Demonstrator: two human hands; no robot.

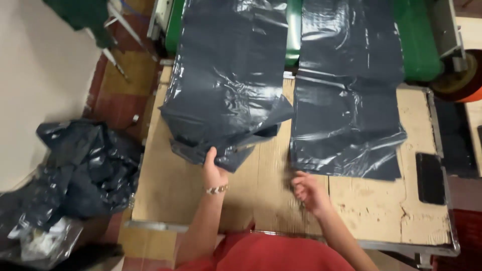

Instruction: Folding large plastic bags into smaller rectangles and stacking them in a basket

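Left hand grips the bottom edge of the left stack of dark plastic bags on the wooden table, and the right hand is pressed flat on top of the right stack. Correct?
Not quite. The right hand is not on the right stack; the head view shows it just below that stack's lower left corner, over the wooden table, fingers curled. The left hand does grip the left stack's bottom edge.

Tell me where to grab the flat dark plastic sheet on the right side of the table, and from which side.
Probably its near left corner, coming from the person's side. The flat plastic sheet lies spread on the wooden table, so only its edges offer a pinch. That corner sits just beyond the right hand, open and empty, while the left hand grips the other, crumpled sheet.
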